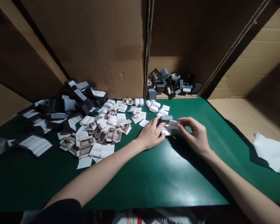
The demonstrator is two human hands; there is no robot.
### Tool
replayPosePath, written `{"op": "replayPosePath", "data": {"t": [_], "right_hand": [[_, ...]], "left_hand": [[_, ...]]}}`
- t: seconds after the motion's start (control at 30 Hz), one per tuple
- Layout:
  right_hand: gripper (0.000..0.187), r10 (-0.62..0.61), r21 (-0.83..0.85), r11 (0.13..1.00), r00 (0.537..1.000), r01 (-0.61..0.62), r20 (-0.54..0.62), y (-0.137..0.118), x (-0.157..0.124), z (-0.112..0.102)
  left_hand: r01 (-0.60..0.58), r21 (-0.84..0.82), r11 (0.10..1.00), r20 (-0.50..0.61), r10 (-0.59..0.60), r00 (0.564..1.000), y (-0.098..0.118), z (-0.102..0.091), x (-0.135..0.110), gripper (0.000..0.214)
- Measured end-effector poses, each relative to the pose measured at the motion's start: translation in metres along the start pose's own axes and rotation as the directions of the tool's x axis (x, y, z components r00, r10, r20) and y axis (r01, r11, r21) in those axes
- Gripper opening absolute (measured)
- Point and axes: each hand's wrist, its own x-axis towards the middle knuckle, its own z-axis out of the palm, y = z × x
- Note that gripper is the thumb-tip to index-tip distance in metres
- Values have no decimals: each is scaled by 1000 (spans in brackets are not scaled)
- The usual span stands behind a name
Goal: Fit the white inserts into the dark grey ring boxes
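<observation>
My left hand (151,134) rests on the green table (154,174) with its fingers curled around a small dark grey box (166,119). My right hand (196,134) pinches a small white insert (174,123) at the box's right side. A few white pieces (166,132) lie under the box, between both hands. Both forearms reach in from the bottom edge.
A heap of white and tan inserts (102,130) covers the table's middle left. Dark grey boxes and lids (67,105) are piled at far left. More dark boxes (170,83) fill an open cardboard carton (175,37) at the back. White paper (273,152) lies at right.
</observation>
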Motion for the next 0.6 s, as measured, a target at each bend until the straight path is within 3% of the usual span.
{"op": "replayPosePath", "data": {"t": [0.17,0.27,0.47,0.6], "right_hand": [[16,-34,11,999,999,34,32,1,1,2],[16,-34,-10,999,999,34,22,2,1,4],[26,73,58,996,997,-73,-2,8,1,11],[29,192,145,969,978,-202,76,10,2,14]], "left_hand": [[-87,-133,987,-4,87,996,-3,2,-2,50],[-51,-228,972,-18,48,999,-6,5,-2,62],[25,-333,943,-10,-30,999,-6,1,-1,76],[28,-321,947,6,-27,1000,-5,-4,-2,78]]}}
